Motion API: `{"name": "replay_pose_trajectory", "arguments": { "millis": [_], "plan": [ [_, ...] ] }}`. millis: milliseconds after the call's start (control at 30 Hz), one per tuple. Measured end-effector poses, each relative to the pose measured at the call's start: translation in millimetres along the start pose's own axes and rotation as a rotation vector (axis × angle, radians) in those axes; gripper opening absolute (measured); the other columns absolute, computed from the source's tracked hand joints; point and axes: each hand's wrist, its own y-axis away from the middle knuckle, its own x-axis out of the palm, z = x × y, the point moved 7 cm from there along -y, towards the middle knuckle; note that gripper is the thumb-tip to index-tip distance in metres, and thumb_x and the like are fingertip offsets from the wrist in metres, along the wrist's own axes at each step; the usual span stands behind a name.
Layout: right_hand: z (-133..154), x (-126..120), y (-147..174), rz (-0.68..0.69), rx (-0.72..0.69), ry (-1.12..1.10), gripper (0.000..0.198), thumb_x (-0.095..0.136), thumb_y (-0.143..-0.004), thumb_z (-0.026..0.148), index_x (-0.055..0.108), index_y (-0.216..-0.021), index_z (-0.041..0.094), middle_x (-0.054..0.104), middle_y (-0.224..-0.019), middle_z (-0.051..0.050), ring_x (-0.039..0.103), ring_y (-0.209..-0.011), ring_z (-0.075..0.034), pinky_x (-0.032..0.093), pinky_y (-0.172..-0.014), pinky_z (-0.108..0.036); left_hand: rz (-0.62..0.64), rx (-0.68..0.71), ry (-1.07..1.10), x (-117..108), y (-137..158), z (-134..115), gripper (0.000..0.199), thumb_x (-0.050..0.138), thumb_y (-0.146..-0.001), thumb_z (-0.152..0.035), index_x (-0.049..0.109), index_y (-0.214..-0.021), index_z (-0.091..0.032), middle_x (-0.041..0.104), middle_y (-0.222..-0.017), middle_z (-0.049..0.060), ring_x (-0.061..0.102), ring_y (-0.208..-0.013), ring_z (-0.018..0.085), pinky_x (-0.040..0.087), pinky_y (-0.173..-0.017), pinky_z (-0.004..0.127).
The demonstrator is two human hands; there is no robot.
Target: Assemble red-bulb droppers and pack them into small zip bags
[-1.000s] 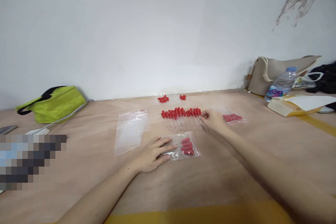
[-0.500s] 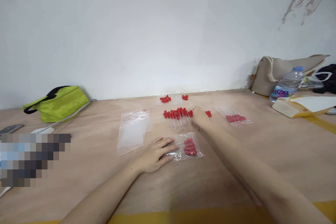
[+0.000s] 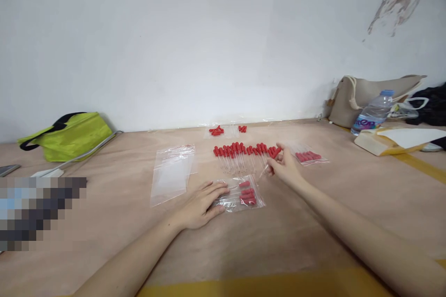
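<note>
My left hand (image 3: 205,204) lies flat, fingers stretched out, over the left part of a clear zip bag (image 3: 258,198). Several red dropper bulbs (image 3: 247,191) show inside the bag's right half. Between thumb and fingers, my right hand (image 3: 286,167) pinches a glass dropper (image 3: 276,153), its red bulb up and its thin tube slanting down toward the bag. Just beyond stands a row of loose glass droppers (image 3: 237,149) with red bulbs, their tubes toward me. Right of the right hand is another zip bag with red-bulbed droppers (image 3: 308,156).
Flat clear zip bags (image 3: 170,178) lie on the left of the table. Loose red bulbs (image 3: 216,131) sit near the wall. A green pouch (image 3: 78,134) stands far left; a water bottle (image 3: 374,113), beige bag (image 3: 343,102) and yellow-edged envelope (image 3: 372,141) are at right.
My right hand has come out of the dropper row, moving right and toward me, with one dropper in its fingers. My left hand remains on the bag. The view has shifted slightly.
</note>
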Motion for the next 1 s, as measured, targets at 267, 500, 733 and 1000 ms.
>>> {"name": "replay_pose_trajectory", "arguments": {
  "millis": [267, 500, 733, 1000],
  "plan": [
    [-26.8, 15.6, 28.4, 0.035, 0.035, -0.348, 0.060, 0.060, -0.067, 0.042, 0.025, -0.111, 0.022, 0.049, -0.061, 0.007, 0.057, -0.050, -0.012, 0.052, -0.051, -0.028, 0.022, -0.024, -0.023, 2.3, 1.2, 3.3, 0.043, 0.037, -0.090, -0.038, 0.032, -0.132, -0.027, 0.035, -0.137, 0.003, 0.031, -0.126, 0.020, 0.021, -0.106, 0.042],
    [-23.0, 23.5, 35.1, 0.007, -0.015, -0.437, 0.053, 0.062, -0.067, 0.044, 0.026, -0.100, 0.024, 0.051, -0.066, 0.006, 0.059, -0.058, -0.013, 0.054, -0.061, -0.032, 0.029, -0.019, -0.032, 3.9, 0.4, 4.9, 0.044, 0.035, -0.090, -0.039, 0.030, -0.133, -0.028, 0.034, -0.138, 0.003, 0.031, -0.126, 0.020, 0.019, -0.106, 0.042],
    [-27.3, 33.7, 38.1, 0.238, 0.143, -0.391, 0.045, 0.060, -0.063, 0.053, 0.047, -0.089, 0.019, 0.056, -0.070, 0.001, 0.059, -0.060, -0.012, 0.051, -0.066, -0.032, 0.038, -0.029, -0.040, 3.6, 0.4, 4.3, 0.045, 0.035, -0.090, -0.039, 0.029, -0.133, -0.029, 0.034, -0.138, 0.002, 0.030, -0.126, 0.019, 0.019, -0.106, 0.043],
    [-25.2, 43.4, 38.9, 0.306, -0.013, -0.069, 0.042, 0.060, -0.068, 0.043, 0.059, -0.098, 0.014, 0.063, -0.079, -0.004, 0.058, -0.063, -0.013, 0.049, -0.064, -0.029, 0.016, -0.028, -0.017, 1.6, -0.3, 2.9, 0.048, 0.036, -0.090, -0.039, 0.024, -0.135, -0.026, 0.035, -0.137, 0.004, 0.031, -0.125, 0.021, 0.020, -0.106, 0.043]
  ]
}}
